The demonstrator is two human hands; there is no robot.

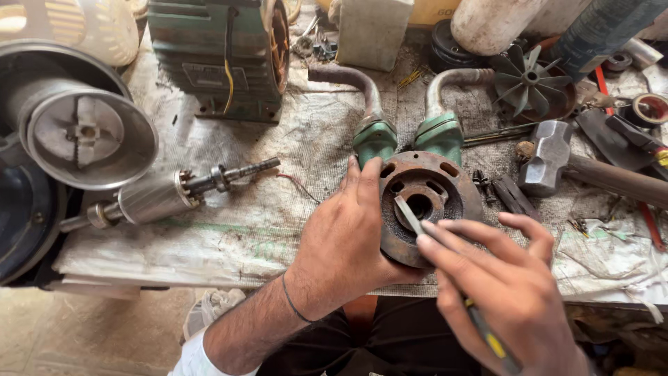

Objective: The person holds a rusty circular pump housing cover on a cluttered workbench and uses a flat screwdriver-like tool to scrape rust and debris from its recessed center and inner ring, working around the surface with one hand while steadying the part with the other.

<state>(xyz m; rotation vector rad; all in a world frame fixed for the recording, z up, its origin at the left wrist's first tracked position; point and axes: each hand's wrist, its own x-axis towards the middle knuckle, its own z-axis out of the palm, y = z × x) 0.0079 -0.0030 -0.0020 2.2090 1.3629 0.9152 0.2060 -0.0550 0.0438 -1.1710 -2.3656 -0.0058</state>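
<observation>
A rusty round pump housing lies on the cloth-covered bench, joined to two green pipe fittings with bent pipes. My left hand grips the housing's left rim. My right hand holds a flat metal tool with a yellow-and-black handle, its tip inside the housing's central bore.
A motor rotor with shaft lies to the left, beside a round metal end cover. A green motor body stands at the back. A hammer, a black fan impeller and small tools lie to the right.
</observation>
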